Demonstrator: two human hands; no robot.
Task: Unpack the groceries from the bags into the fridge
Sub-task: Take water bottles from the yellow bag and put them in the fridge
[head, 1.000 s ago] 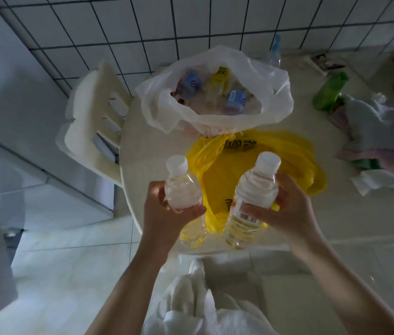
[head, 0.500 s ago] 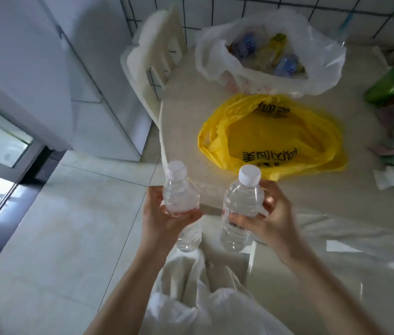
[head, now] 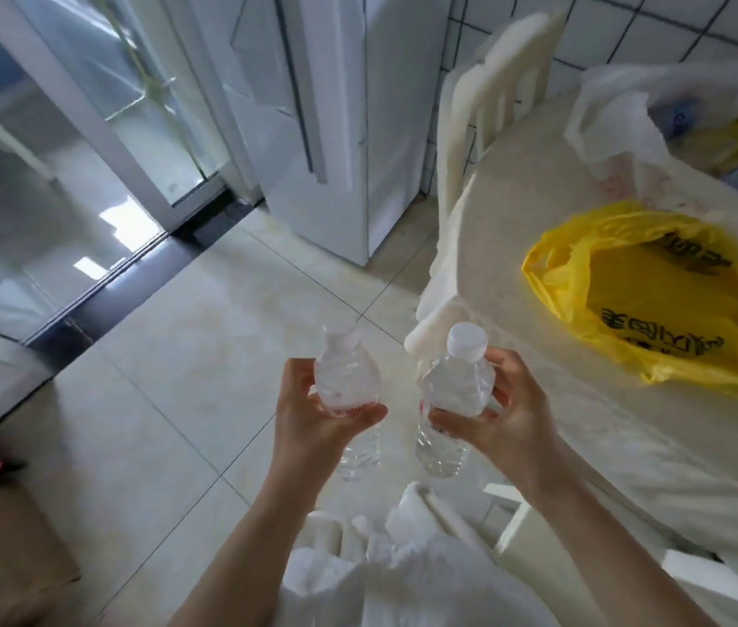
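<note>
Groceries in hand came to two small clear water bottles, held upright side by side above the tiled floor, off the table's edge. In the head view, my left hand (head: 317, 418) wrapped the left bottle (head: 349, 391) around its middle, thumb across the label, and my right hand (head: 507, 409) clasped the right bottle (head: 455, 395) the same way, both white caps up.

The white fridge (head: 358, 129) stood ahead by the tiled wall with its door closed, and that was my main worry: with both hands full, I judged I had no free fingers for the door. Hooking it open while gripping a smooth bottle could let one slip onto the hard tiles.

The white chair (head: 489, 110) stood between the table (head: 539, 210) and the fridge, so my right elbow might clip it. More bottles sat in the white bag (head: 620, 129) beyond the slack yellow bag (head: 656, 291), which I judged could slide off if brushed.
</note>
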